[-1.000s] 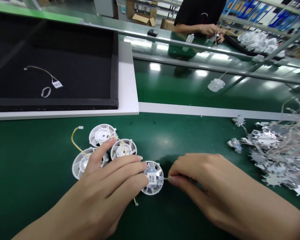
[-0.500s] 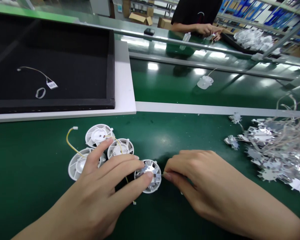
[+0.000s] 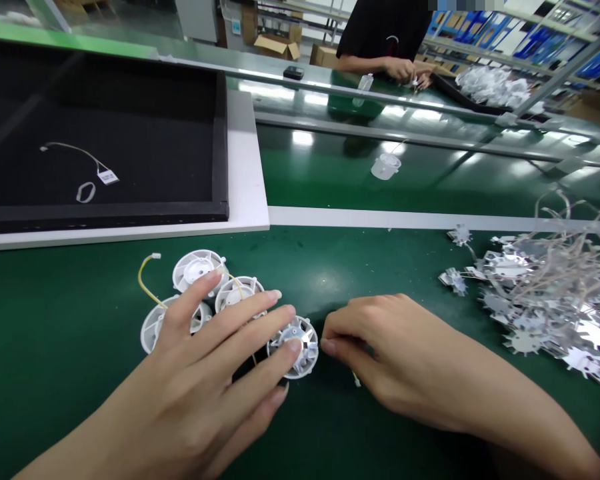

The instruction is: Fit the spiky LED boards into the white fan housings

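Note:
My left hand lies on the green mat with fingers stretched out, its fingertips pressing on a white round housing that has a silver plate inside. Three more white housings sit behind those fingers, with a yellow wire curling off to the left. My right hand is closed in a pinch right beside the housing's right edge, on a thin wire whose end shows below the hand.
A heap of silver star-shaped plates with wires lies at the right. A black tray on a white board holds a tagged wire. One white housing rides the far belt. Another person works at the back.
The silver plate has sunk from lying on top of the housing into it. My right hand has crept left toward the housing. The far housing has drifted left on the belt.

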The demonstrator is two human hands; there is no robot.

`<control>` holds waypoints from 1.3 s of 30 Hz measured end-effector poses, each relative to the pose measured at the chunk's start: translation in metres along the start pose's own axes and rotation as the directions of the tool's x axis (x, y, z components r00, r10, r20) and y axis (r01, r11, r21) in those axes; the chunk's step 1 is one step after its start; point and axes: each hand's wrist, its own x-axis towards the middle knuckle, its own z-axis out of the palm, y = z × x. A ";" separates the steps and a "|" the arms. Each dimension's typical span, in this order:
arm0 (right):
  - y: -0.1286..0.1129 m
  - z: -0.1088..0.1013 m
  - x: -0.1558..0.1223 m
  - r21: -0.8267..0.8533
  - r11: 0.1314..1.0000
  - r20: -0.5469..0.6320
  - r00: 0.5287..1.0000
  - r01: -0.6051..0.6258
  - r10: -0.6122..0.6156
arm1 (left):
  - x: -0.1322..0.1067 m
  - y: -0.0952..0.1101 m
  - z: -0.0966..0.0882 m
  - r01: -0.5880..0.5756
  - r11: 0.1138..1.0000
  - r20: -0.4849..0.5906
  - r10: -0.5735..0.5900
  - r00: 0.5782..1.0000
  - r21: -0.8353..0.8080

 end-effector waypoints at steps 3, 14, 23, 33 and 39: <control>0.007 -0.004 -0.005 0.017 0.997 -0.038 0.996 0.080 -0.079 | -0.002 -0.003 -0.002 0.001 1.000 -0.013 -0.001 1.000 0.002; 0.002 0.008 0.007 0.054 0.932 -0.110 0.929 0.360 -0.353 | -0.002 -0.004 0.011 -0.009 0.999 0.003 0.009 1.000 0.031; -0.009 0.006 -0.002 0.294 0.895 -0.333 0.914 0.335 -0.232 | -0.004 -0.003 0.002 0.110 0.990 -0.043 -0.114 0.993 -0.083; -0.017 0.004 -0.008 0.370 0.872 -0.422 0.894 0.322 -0.151 | 0.001 0.003 -0.003 0.163 0.979 -0.144 -0.180 0.973 -0.123; -0.018 0.005 -0.008 0.394 0.869 -0.402 0.906 0.300 -0.131 | -0.001 0.005 0.001 0.166 0.976 -0.154 -0.187 0.970 -0.143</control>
